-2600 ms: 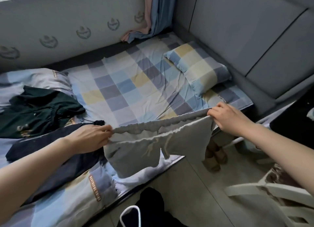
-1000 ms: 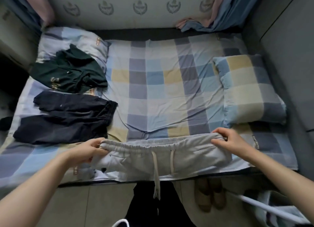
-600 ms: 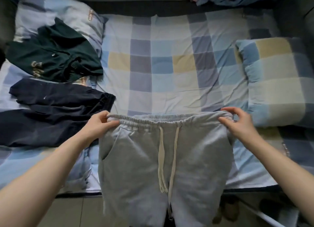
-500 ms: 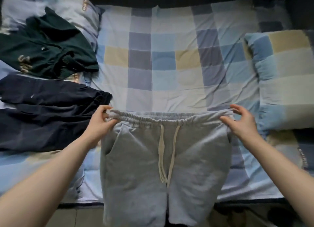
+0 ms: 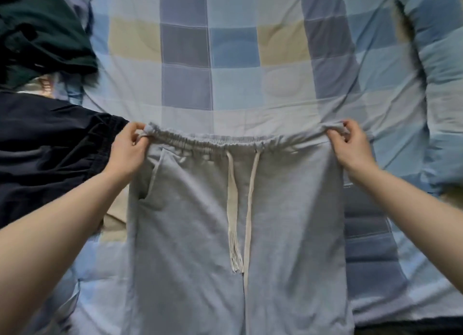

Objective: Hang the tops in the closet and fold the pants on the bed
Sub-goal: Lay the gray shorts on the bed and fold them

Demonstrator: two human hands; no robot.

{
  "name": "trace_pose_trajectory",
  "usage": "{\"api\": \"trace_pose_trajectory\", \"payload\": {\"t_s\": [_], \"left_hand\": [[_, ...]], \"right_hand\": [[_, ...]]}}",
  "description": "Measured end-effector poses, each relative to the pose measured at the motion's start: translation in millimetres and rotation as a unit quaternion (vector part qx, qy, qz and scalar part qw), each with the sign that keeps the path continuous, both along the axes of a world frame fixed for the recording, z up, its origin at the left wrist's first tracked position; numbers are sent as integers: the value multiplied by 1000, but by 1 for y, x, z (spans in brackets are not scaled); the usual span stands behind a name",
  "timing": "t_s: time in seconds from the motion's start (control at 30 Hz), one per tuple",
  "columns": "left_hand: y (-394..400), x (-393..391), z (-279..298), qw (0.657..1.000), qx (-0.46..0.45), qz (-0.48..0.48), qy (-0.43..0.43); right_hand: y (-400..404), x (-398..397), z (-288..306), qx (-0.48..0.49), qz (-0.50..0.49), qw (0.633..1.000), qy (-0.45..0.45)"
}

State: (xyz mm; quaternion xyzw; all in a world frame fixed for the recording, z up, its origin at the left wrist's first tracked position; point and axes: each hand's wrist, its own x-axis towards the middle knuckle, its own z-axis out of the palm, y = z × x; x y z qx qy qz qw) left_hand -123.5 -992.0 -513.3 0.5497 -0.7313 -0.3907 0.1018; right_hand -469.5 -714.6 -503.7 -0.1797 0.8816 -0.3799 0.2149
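Grey drawstring pants lie spread flat, front up, on the checked bed, with the legs running off the bottom of the view. My left hand pinches the left end of the elastic waistband. My right hand pinches the right end. The white drawstring hangs down the middle. Dark navy pants lie on the bed at the left, their waistband just behind my left hand. A dark green top is crumpled at the upper left.
A checked pillow lies along the right side of the bed. The bed's near edge shows at the bottom right, with dark floor below it.
I carried the grey pants over the bed, laid them flat and slid the waistband further onto the sheet. The camera has come closer and looks straight down.
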Motion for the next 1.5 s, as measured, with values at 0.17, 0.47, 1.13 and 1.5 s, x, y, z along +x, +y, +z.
{"api": "trace_pose_trajectory", "payload": {"t_s": [0.17, 0.47, 1.13, 1.5], "left_hand": [[-48, -55, 7, 997, -65, -1, -45], [96, -72, -56, 976, 64, -133, -163], [210, 9, -44, 762, 610, -213, -44], [37, -69, -17, 952, 180, -237, -76]], "right_hand": [[-64, -53, 0, 67, 17, 993, 91], [-50, 63, -71, 147, 228, 962, 14], [54, 166, -97, 192, 524, 830, 14], [52, 184, -95, 170, 449, 877, -24]]}}
